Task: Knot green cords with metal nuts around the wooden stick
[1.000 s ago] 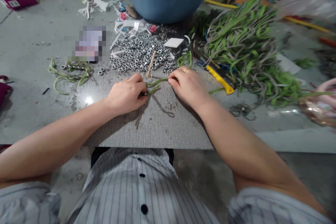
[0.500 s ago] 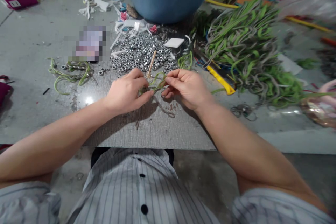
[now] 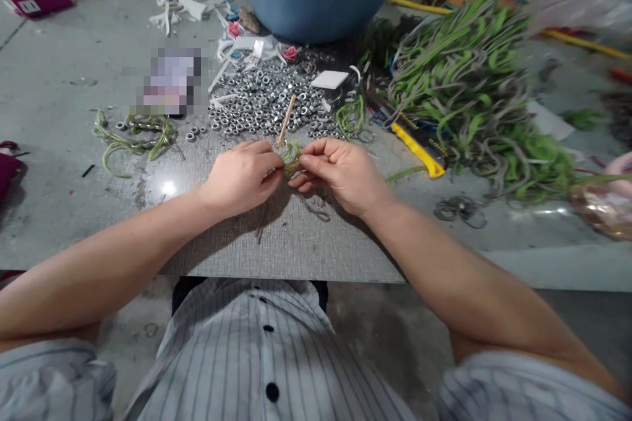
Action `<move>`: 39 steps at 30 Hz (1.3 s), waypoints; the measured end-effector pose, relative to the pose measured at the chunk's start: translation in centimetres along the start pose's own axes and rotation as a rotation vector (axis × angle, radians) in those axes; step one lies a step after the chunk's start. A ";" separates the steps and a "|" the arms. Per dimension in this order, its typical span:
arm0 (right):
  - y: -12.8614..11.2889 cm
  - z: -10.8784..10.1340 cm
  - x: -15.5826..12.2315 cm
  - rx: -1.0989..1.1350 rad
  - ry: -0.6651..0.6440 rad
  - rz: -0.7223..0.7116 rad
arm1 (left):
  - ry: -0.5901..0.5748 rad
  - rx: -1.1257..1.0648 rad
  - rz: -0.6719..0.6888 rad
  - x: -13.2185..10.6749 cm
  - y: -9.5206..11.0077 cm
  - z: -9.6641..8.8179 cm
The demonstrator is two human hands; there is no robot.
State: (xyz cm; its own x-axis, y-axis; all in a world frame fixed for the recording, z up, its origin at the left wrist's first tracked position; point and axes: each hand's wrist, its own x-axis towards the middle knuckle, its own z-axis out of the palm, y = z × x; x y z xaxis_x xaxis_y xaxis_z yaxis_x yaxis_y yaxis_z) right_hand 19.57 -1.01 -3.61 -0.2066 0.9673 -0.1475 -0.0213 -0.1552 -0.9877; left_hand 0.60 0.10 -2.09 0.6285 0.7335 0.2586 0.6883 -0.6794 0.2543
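Left hand (image 3: 247,174) and right hand (image 3: 345,174) pinch a green cord (image 3: 292,156) between them, seemingly to control its small loop, while metal nuts (image 3: 241,105) at eleven o'clock and a cord bundle (image 3: 459,79) at two lie within reach, presumably for convenience.

Above a grey table (image 3: 222,253), the person's left hand (image 3: 247,174) and right hand (image 3: 338,174) nearly meet, pinching a looped green cord (image 3: 292,156) between their fingertips. A grey cord (image 3: 318,214) lies on the tabletop just below them. Just beyond the hands, a thin wooden stick (image 3: 287,120) leans up against a spread of metal nuts (image 3: 247,105). Behind the nuts stands a blue basin (image 3: 326,6). To the right, a yellow-and-black cutter (image 3: 417,151) lies beside a heap of green and grey cords (image 3: 459,72).
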 end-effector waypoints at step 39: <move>0.6 -0.3 -1.1 -0.839 0.010 -0.696 | -0.075 -0.448 -0.107 0.4 0.1 -1.0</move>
State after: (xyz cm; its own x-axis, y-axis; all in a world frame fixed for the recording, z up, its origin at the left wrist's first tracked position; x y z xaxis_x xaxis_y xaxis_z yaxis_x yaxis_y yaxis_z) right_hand 20.08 -2.07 -4.04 -0.3992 0.7925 0.4611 0.5448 0.6095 -0.5759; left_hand 0.54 0.29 -1.01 0.5987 0.7877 0.1450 0.5367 -0.5289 0.6575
